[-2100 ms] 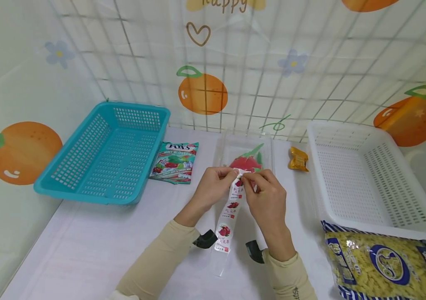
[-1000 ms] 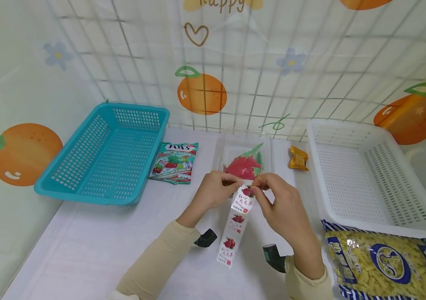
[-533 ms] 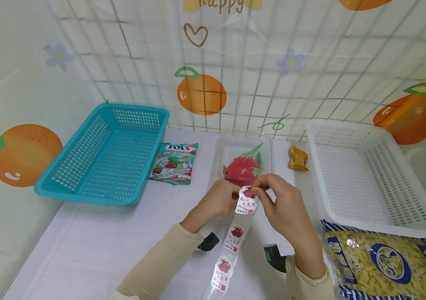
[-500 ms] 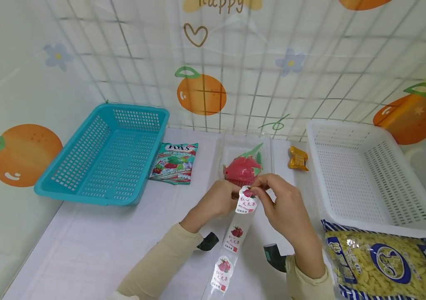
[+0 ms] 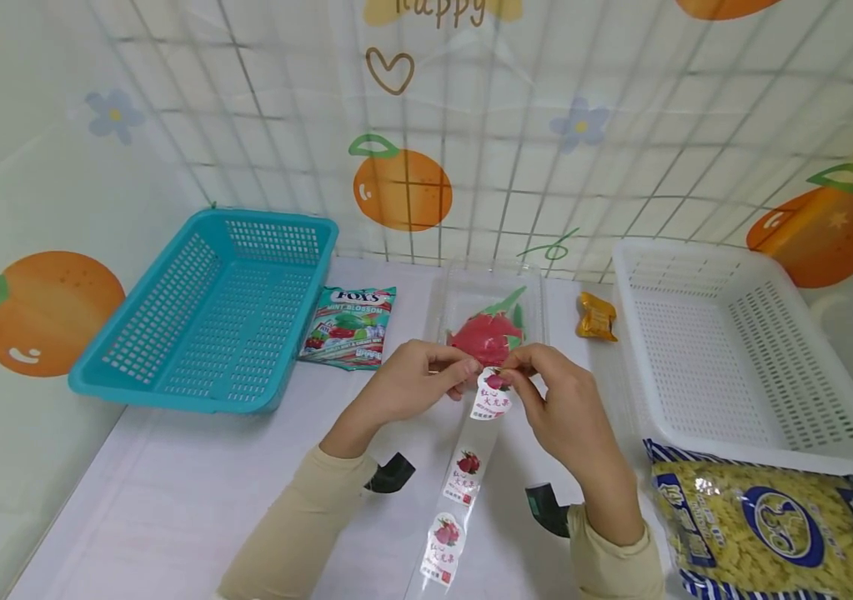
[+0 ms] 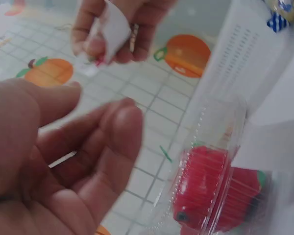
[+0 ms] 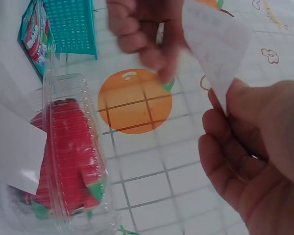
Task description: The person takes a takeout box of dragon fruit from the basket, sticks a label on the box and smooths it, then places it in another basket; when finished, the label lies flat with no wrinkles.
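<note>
My right hand [image 5: 564, 408] pinches a white label sticker [image 5: 492, 398] by its upper edge, printed with a red fruit and characters. In the right wrist view the sticker's pale back [image 7: 218, 41] faces the camera. My left hand [image 5: 414, 383] is beside it; its thumb and fingers stand apart with nothing between them in the left wrist view. Below the sticker, a clear backing strip [image 5: 464, 475] with more such stickers lies toward the table's front. Behind the hands, a red dragon fruit [image 5: 482, 335] with green tips sits inside a clear plastic box [image 5: 464, 287].
A teal basket [image 5: 171, 396] stands at left, with a green candy bag [image 5: 351, 329] against it. On the right are a white basket [image 5: 764, 458], a small gold-wrapped item [image 5: 597, 317] and a bag of yellow pasta [image 5: 779, 533]. A printed curtain over a grid [image 5: 486, 192] closes the back.
One sticker has come off the strip into my right hand. The strip has dropped toward the table front, and my left hand has let go and shifted up and left.
</note>
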Demonstrator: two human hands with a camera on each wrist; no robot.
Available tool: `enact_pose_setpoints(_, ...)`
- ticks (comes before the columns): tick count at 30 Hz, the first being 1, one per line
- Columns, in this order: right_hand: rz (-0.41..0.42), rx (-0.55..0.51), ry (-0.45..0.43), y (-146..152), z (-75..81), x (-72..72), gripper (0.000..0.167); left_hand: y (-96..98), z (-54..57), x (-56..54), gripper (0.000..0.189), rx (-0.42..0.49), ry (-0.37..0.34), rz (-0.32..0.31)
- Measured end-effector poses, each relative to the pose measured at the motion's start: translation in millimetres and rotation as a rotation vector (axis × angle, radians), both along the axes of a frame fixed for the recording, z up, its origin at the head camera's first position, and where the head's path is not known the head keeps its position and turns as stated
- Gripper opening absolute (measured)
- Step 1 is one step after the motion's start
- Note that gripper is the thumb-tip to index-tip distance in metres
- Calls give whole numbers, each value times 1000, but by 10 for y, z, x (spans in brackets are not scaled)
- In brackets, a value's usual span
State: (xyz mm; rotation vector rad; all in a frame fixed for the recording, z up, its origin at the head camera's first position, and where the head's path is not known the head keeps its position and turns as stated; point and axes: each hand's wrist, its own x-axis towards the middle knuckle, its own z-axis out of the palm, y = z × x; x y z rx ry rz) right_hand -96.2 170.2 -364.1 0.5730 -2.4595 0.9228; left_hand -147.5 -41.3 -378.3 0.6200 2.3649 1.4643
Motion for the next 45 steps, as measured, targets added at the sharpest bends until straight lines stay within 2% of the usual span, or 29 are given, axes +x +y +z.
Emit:
enact_pose_setpoints(6,14,-14,-6,-35,-44,-17,21,41,26,44,20,172,28,22)
enact_pose_setpoints(11,17,-33,-43,-86,-61,-28,18,90,28,72,15,191,99,90)
enact_pose_setpoints(14,4,-56,-147,-99,-70,-36,22,107,34,80,13,174,131,148)
enact_pose_setpoints(17,-1,-64,-319,-87,-74,-34,22,116,39,81,13,169,148,193)
enact_pose_setpoints(21,-17,-64,-524,-53,-83,-40,22,135,46,48,13,181,162,219)
enact_pose_setpoints(26,-30,-146,-639,-44,-119,-87,27,168,59,-37,15,169,148,227)
enact_pose_setpoints(31,-67,-263,-681,-86,-164,-150,25,184,76,-146,17,121,147,245)
enact_pose_setpoints(34,-104,-287,-681,-111,-180,-204,26,207,106,-251,19,75,153,229)
enact_pose_setpoints(40,-172,-219,-655,-106,-124,-382,29,254,177,-544,20,-18,154,182)
enact_pose_setpoints(45,-180,-142,-682,-40,-38,-560,32,317,215,-800,22,-66,118,155)
